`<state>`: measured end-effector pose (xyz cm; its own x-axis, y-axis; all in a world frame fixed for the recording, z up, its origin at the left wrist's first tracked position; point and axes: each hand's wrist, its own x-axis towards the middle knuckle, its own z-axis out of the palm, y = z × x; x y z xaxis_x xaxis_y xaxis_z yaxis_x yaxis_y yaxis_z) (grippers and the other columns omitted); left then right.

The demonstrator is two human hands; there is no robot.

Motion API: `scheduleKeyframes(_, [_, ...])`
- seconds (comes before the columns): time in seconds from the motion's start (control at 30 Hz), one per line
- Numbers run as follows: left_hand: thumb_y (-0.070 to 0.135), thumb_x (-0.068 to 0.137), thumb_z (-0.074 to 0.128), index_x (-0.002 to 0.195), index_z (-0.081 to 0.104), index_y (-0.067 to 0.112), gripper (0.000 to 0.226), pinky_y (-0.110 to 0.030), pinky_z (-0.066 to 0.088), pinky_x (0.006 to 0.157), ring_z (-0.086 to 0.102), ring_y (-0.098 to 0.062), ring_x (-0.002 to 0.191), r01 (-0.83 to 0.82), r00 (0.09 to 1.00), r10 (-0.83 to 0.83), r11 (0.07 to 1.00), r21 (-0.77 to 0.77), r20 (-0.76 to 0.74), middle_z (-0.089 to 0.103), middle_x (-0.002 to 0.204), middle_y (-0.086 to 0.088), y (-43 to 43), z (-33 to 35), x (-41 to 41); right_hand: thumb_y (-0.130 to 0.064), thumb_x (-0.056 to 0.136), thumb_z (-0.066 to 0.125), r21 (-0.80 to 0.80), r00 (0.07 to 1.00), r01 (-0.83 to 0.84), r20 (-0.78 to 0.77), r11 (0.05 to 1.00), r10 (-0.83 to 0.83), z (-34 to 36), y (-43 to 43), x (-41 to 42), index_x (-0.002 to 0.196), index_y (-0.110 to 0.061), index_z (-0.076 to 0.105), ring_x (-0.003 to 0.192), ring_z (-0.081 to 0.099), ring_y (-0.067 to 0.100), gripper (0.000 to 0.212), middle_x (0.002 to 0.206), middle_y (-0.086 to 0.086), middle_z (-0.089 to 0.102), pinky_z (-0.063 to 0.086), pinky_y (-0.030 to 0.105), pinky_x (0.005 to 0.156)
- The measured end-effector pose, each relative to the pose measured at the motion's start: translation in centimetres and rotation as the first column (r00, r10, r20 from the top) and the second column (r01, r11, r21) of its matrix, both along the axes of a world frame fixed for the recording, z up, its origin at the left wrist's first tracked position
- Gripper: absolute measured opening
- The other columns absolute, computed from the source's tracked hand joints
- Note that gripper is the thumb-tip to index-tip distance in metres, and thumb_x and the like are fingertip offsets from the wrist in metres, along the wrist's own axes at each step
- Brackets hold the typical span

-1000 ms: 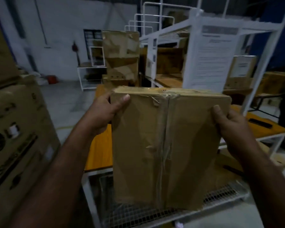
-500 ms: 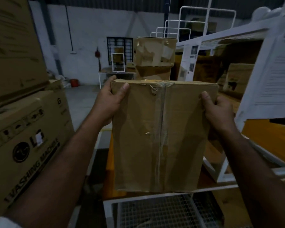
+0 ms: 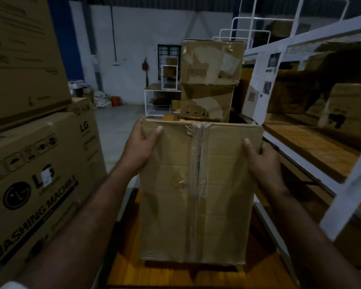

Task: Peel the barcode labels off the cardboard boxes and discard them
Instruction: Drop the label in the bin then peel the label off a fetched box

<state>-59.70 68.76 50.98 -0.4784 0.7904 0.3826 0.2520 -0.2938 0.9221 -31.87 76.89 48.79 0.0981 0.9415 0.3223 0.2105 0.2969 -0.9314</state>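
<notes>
A tall brown cardboard box [image 3: 196,195] with clear tape down its middle seam is held upright in front of me, just above an orange wooden surface [image 3: 175,274]. My left hand [image 3: 140,147] grips its upper left edge, thumb on the front face. My right hand [image 3: 261,161] grips the upper right edge the same way. No barcode label shows on the face toward me.
Large washing machine cartons [image 3: 35,174] are stacked close on the left. More boxes [image 3: 211,80] stand stacked straight ahead. White metal racks [image 3: 300,44] with wooden shelves and boxes line the right side. A grey floor stretches to a white wall behind.
I have turned left with the box in both hands; the big cartons came into view on the left and the rack slid right. The box now sits lower over the orange surface.
</notes>
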Motion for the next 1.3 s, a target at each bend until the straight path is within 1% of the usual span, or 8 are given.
scheduleKeyframes(0.17, [0.043, 0.095, 0.061, 0.116, 0.044, 0.043, 0.027, -0.030, 0.051, 0.084, 0.058, 0.002, 0.094, -0.137, 0.990, 0.137, 0.991, 0.008, -0.031, 0.057, 0.100, 0.023, 2.8, -0.5, 0.5, -0.047, 0.092, 0.057, 0.098, 0.998, -0.055, -0.029, 0.994, 0.058, -1.1, 3.0, -0.8, 0.130, -0.023, 0.051, 0.102, 0.056, 0.009, 0.046, 0.114, -0.009, 0.058, 0.044, 0.023, 0.073])
scheduleKeyframes(0.33, [0.052, 0.089, 0.064, 0.112, 0.056, 0.044, 0.025, -0.046, 0.056, 0.091, 0.066, -0.014, 0.103, -0.215, 0.976, 0.215, 0.977, 0.009, -0.037, 0.068, 0.110, 0.010, 4.2, -1.2, 0.1, -0.052, 0.089, 0.060, 0.126, 0.995, -0.093, -0.032, 0.988, 0.097, -2.2, 4.9, -1.0, 0.133, -0.029, 0.049, 0.107, 0.058, 0.008, 0.051, 0.118, -0.013, 0.059, 0.050, 0.032, 0.084])
scheduleKeyframes(0.63, [0.033, 0.089, 0.069, 0.139, 0.050, 0.029, 0.053, -0.025, 0.058, 0.075, 0.066, -0.016, 0.105, 0.080, 0.994, -0.102, 0.912, -0.403, -0.034, 0.067, 0.122, 0.005, -0.4, -11.9, -1.3, -0.056, 0.082, 0.066, -0.195, 0.935, -0.306, 0.125, 0.932, 0.333, -9.8, 4.1, 1.5, 0.124, -0.038, 0.055, 0.102, 0.064, 0.007, 0.047, 0.118, -0.012, 0.065, 0.056, 0.033, 0.083])
scheduleKeyframes(0.73, [0.039, 0.090, 0.067, 0.135, 0.046, 0.040, 0.050, -0.040, 0.055, 0.093, 0.063, -0.014, 0.111, 0.027, 0.997, -0.055, 0.904, -0.427, -0.054, 0.064, 0.120, 0.015, -1.4, -14.8, -0.6, -0.027, 0.093, 0.061, -0.206, 0.930, -0.318, 0.121, 0.925, 0.347, -11.9, 1.8, 1.4, 0.127, -0.040, 0.040, 0.092, 0.054, -0.021, 0.042, 0.113, -0.030, 0.051, 0.049, 0.007, 0.074])
scheduleKeyframes(0.83, [0.053, 0.092, 0.060, 0.142, 0.047, 0.034, 0.055, -0.044, 0.051, 0.098, 0.061, -0.018, 0.112, -0.040, 0.974, -0.081, 0.859, -0.511, -0.212, 0.061, 0.128, 0.009, -0.5, -12.9, -1.7, -0.042, 0.097, 0.053, -0.287, 0.890, -0.189, 0.355, 0.939, 0.288, -10.9, 3.1, 1.2, 0.142, -0.028, 0.038, 0.115, 0.053, 0.015, 0.050, 0.134, -0.002, 0.050, 0.043, 0.029, 0.091])
scheduleKeyframes(0.9, [0.054, 0.094, 0.056, 0.129, 0.057, 0.025, 0.046, -0.040, 0.048, 0.100, 0.060, -0.019, 0.113, -0.045, 0.960, -0.120, 0.826, -0.562, -0.253, 0.061, 0.128, 0.008, 0.2, -10.6, -2.5, -0.048, 0.094, 0.052, -0.356, 0.845, -0.144, 0.441, 0.923, 0.301, -9.1, 4.5, 1.0, 0.123, -0.023, 0.055, 0.107, 0.056, 0.029, 0.038, 0.114, 0.006, 0.057, 0.043, 0.037, 0.089])
scheduleKeyframes(1.13, [0.065, 0.081, 0.063, 0.109, 0.070, 0.008, 0.064, -0.037, 0.056, 0.083, 0.070, -0.028, 0.091, 0.026, 0.977, -0.165, 0.714, -0.699, -0.132, 0.073, 0.108, -0.012, 1.2, -9.6, -3.8, -0.028, 0.097, 0.052, -0.470, 0.721, -0.202, 0.522, 0.859, 0.456, -7.1, 5.6, 0.4, 0.100, -0.017, 0.063, 0.087, 0.058, 0.020, 0.016, 0.102, 0.006, 0.062, 0.045, 0.036, 0.080])
scheduleKeyframes(1.3, [0.060, 0.091, 0.055, 0.127, 0.059, 0.022, 0.052, -0.040, 0.062, 0.070, 0.073, -0.028, 0.087, 0.124, 0.966, -0.250, 0.667, -0.734, -0.065, 0.071, 0.108, -0.005, -1.3, -8.8, -0.9, -0.027, 0.103, 0.042, -0.560, 0.668, -0.242, 0.496, 0.793, 0.554, -8.0, 6.2, 1.9, 0.137, -0.016, 0.045, 0.117, 0.051, 0.028, 0.036, 0.125, 0.010, 0.054, 0.038, 0.037, 0.094])
